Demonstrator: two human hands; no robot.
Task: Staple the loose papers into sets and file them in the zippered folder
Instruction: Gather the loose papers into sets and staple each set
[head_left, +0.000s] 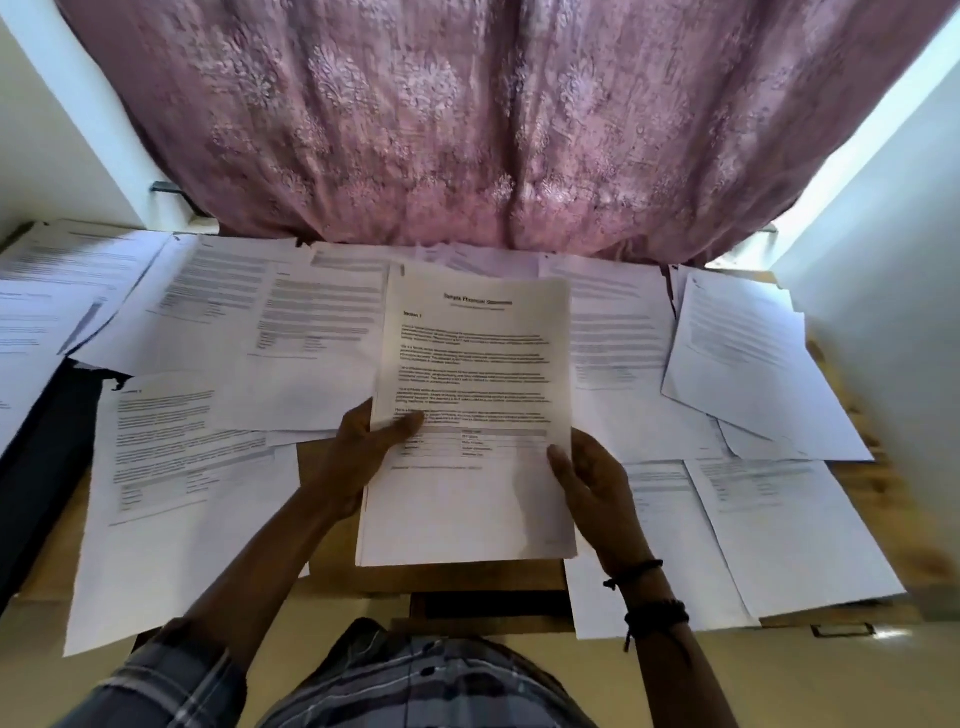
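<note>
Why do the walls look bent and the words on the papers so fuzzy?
In the head view, the wide-angle lens curves the walls and the table edges; small print on the held stack of papers blurs, only its heading nearly readable; daylight glares beside the pink curtain at right, and both hands cast soft shadows.

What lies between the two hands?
In the head view, the held paper stack spans the gap between the left hand and the right hand; each grips one side edge.
</note>
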